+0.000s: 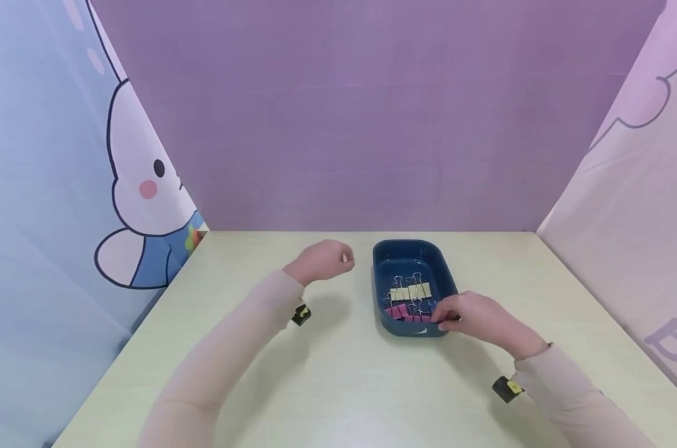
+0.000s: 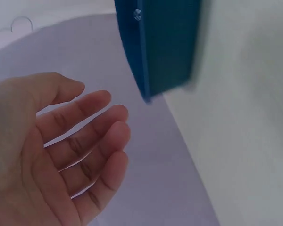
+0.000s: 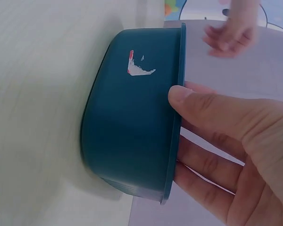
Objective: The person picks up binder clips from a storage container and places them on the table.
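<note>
A dark blue plastic box (image 1: 414, 330) with rounded corners stands on the table, holding binder clips. Yellow binder clips (image 1: 410, 292) lie in its middle, with pink binder clips (image 1: 396, 311) at the near end and a bit of blue by the right fingers. My right hand (image 1: 475, 317) grips the box's near right corner: in the right wrist view the thumb (image 3: 181, 96) lies on the outer rim and the other fingers reach inside, their tips hidden. Left of the box, my left hand (image 1: 323, 259) hovers above the table, fingers loosely bent and nothing in it.
The pale table (image 1: 338, 386) runs back to a purple cloth wall (image 1: 372, 118). Printed cloth walls stand at the left (image 1: 42, 186) and right (image 1: 652, 205). A torn white label (image 3: 137, 69) sticks to the box's near side.
</note>
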### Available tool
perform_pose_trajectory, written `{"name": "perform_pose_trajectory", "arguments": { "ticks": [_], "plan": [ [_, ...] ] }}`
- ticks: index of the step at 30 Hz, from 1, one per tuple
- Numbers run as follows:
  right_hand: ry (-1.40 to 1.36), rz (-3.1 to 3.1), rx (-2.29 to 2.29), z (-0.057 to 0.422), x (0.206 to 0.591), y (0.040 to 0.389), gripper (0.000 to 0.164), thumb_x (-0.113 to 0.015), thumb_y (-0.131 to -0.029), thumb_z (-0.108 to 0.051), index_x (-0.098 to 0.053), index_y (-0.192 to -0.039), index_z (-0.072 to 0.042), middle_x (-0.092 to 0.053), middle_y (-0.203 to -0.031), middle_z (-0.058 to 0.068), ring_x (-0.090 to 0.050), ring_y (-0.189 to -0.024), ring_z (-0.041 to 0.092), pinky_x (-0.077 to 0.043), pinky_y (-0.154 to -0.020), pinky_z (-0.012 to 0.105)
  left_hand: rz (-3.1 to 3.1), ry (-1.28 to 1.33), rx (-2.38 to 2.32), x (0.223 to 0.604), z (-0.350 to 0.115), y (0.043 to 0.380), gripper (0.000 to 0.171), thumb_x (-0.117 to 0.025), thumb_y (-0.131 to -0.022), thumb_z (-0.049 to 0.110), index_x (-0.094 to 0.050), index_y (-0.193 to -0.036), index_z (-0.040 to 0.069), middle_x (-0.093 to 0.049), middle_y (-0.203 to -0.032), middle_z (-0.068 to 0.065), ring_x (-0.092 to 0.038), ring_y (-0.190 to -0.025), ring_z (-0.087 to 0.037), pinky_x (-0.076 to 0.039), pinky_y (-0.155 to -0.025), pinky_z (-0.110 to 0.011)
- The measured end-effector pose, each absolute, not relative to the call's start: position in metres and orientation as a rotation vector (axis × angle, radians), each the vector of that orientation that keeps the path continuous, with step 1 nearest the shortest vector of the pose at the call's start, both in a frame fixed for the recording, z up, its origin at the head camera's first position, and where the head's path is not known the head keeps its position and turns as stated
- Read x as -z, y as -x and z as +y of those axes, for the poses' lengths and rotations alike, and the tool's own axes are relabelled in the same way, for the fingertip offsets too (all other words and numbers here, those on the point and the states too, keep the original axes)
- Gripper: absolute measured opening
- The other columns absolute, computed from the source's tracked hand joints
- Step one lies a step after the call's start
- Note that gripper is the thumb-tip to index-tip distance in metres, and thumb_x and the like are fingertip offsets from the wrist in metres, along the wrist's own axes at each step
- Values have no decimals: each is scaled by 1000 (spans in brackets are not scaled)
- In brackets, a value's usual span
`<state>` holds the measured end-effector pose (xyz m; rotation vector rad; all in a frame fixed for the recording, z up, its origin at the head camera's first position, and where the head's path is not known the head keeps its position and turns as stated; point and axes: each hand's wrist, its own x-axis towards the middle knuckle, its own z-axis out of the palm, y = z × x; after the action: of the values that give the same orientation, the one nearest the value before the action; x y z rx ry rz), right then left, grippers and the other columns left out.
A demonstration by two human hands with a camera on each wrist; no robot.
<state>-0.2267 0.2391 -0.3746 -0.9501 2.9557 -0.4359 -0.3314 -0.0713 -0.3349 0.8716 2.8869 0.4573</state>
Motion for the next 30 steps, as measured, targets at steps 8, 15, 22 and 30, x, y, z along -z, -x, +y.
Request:
{"name": "perform_pose_trajectory", "arguments": {
  "ticks": [8,15,22,30],
  "plan": [
    [1003,2945,408,244,373,231,9,-77,-81,-15,-73,-86,-20,-70,-82,-13,-60,-71,-2,-53,-66,24,2788,-1122,-299,324,20,319,18,-59,-95,15,-69,-110,12,-70,-110,1,-64,-97,-11,-52,-86,-24],
    [1027,2951,424,245,375,232,9,-76,-81,-15,-72,-86,-22,-69,-82,-15,-59,-71,-3,-53,-66,24,2757,-1079,-46,345,75,312,13,-64,-90,9,-73,-84,15,-60,-70,9,-50,-60,-4,-45,-58,-18],
    [1058,2941,460,246,378,233,9,-76,-82,-13,-72,-87,-20,-69,-84,-14,-60,-72,-2,-53,-67,25,2761,-1033,64,359,91,303,17,-59,-96,13,-65,-81,17,-52,-63,6,-49,-54,-8,-41,-52,-20],
    [1053,2950,453,249,379,233,11,-76,-81,-13,-72,-87,-21,-70,-84,-14,-61,-73,-1,-54,-68,26,2727,-910,-37,373,93,306,16,-55,-97,8,-67,-89,16,-57,-72,4,-51,-62,-10,-43,-57,-21]
  ]
}}
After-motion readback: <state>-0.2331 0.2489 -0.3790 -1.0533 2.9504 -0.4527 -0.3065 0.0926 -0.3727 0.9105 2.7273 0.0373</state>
